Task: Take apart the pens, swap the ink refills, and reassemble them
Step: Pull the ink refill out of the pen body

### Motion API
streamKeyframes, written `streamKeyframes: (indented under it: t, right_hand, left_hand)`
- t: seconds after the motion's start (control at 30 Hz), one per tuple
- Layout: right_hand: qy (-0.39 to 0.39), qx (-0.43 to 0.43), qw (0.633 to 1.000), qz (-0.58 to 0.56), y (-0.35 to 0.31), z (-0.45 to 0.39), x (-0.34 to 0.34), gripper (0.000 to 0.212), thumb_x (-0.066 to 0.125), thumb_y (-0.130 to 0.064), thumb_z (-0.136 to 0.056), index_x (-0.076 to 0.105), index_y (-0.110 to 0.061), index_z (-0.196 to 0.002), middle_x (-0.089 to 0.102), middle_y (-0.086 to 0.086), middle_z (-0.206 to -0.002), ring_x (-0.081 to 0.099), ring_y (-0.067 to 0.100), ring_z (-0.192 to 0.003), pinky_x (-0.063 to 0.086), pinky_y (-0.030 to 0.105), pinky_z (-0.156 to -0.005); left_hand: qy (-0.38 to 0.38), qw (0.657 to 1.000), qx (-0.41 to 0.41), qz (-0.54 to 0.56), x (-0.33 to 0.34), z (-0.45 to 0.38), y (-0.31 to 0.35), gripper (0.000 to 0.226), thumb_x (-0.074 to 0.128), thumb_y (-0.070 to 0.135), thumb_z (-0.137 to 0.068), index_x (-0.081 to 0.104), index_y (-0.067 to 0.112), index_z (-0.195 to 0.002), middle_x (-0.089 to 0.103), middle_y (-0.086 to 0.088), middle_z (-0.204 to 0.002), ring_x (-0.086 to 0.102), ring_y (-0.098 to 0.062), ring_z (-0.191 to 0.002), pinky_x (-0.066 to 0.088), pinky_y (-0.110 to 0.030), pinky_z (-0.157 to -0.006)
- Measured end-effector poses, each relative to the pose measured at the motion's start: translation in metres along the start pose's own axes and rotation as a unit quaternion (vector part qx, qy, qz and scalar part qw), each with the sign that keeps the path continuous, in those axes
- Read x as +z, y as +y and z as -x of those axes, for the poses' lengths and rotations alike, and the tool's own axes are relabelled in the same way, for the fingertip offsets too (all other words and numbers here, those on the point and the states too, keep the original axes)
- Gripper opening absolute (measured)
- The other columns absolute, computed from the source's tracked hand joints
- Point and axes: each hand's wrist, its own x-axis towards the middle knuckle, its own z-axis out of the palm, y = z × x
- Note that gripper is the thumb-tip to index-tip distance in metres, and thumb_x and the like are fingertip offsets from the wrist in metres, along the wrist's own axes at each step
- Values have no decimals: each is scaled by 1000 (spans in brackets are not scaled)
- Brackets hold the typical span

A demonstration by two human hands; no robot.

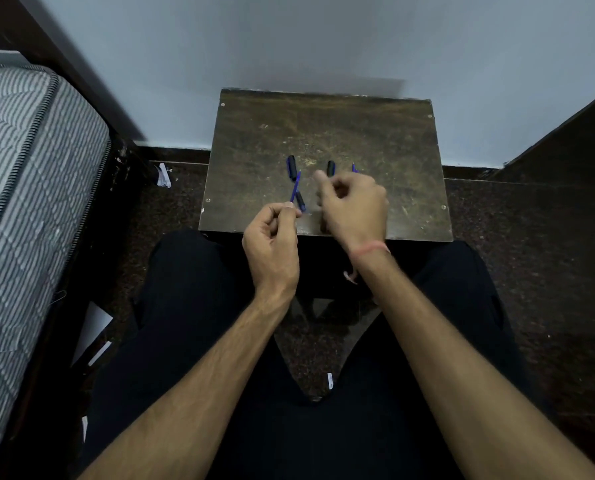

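1. Pinching a thin blue refill (pixel 294 189) near its lower end, the left hand (pixel 272 244) holds it tilted over the near part of the small wooden table (pixel 386 140), its tip pointing away toward the wall.
2. Just beside that refill lies a dark barrel piece (pixel 300 201), and a second black piece (pixel 291 167) lies on the table just beyond the refill's tip.
3. Further right, another black piece (pixel 330 168) rests on the table, partly hidden by the right hand (pixel 353 206); a blue sliver (pixel 354 168) beyond it may be the other refill, too little shows to be sure.
4. The right hand hovers blurred over the table with fingers curled; whether it holds anything I cannot tell.
5. Judging by the scattered parts, both pens look taken apart and the swap or reassembly is in hand.
6. The next move probably calls for lining the refill's tip with the mouth of a barrel piece from the other pen and sliding it in straight.
7. Around the table: a pale wall (pixel 323 46) behind, a striped mattress (pixel 29 150) to the left, dark floor below.
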Motion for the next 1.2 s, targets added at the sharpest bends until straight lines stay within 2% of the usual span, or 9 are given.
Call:
streamKeyframes:
  t: [0.1, 0.3, 0.4, 0.63, 0.8, 0.93, 1.0, 1.07, 1.2]
  right_hand:
    - [-71, 52, 978, -189, 18, 32, -30, 39, 66, -53, -105, 83, -23, -88, 82, -5, -81, 75, 11, -61, 60, 30, -56]
    - [-115, 57, 954, -269, 36, 43, -52, 4, 83, -25, -98, 85, -22, -98, 84, -1, -87, 73, 7, -73, 57, 24, -61]
    - [-135, 91, 940, -300, 39, 41, -52, 7, 81, -19, -99, 83, -21, -93, 81, 0, -83, 70, 5, -70, 55, 23, -62]
    - [-160, 77, 935, -306, 42, 39, -49, 5, 83, -21, -98, 81, -20, -93, 79, -5, -80, 70, 3, -72, 55, 19, -62]
    - [-88, 111, 927, -347, 41, 29, -50, 2, 82, -22, -99, 81, -21, -97, 78, -4, -90, 68, 6, -75, 55, 22, -64]
    - [-160, 94, 921, -341, 35, 40, -40, 8, 80, -13, -99, 81, -20, -104, 80, -2, -88, 74, 9, -80, 55, 17, -63]
    - [-159, 102, 921, -340, 30, 40, -35, 7, 80, -12, -100, 80, -19, -103, 80, 3, -90, 74, 13, -82, 54, 17, -63]
    - [-150, 121, 914, -357, 24, 35, -33, 6, 79, -10, -99, 78, -16, -98, 78, 7, -88, 74, 14, -77, 57, 19, -64]
    - [-143, 147, 881, -425, 14, 19, -34, 4, 77, -9, -102, 73, -10, -100, 76, 5, -81, 76, 18, -67, 65, 29, -69]
  left_hand:
    - [-49, 998, 1, -29, 3, 3, -1, 28, 63, 20, -109, 75, 22, -83, 54, 15, -56, 43, -9, -54, 39, -30, -59]
    - [-158, 986, 14, -55, 20, 24, -6, 30, 61, 23, -113, 74, 29, -87, 61, 24, -55, 55, 10, -51, 39, -8, -56]
    - [-166, 985, 13, -54, 21, 25, -9, 31, 61, 25, -112, 74, 32, -84, 61, 23, -54, 52, 9, -47, 36, -7, -53]
    - [-176, 984, 8, -41, 17, 23, -6, 30, 62, 26, -111, 73, 28, -84, 60, 25, -54, 53, 11, -48, 36, -4, -53]
    - [-180, 983, 3, -46, 16, 22, -7, 28, 61, 40, -104, 72, 31, -80, 53, 21, -51, 42, 3, -47, 32, -20, -52]
    - [-162, 986, 6, -27, 16, 20, -6, 32, 61, 30, -108, 73, 36, -79, 58, 24, -54, 51, 9, -48, 37, -6, -54]
    - [-152, 988, 0, -27, 15, 16, -7, 37, 60, 32, -108, 75, 37, -74, 57, 19, -52, 48, 5, -47, 37, -12, -51]
    - [-143, 989, -39, -21, 14, 13, -7, 41, 56, 42, -108, 77, 31, -74, 53, 10, -53, 41, -3, -45, 33, -23, -47]
    - [-101, 984, -138, 40, 15, 4, -6, 53, 45, 47, -103, 83, 15, -83, 54, 2, -55, 38, -5, -39, 28, -18, -40]
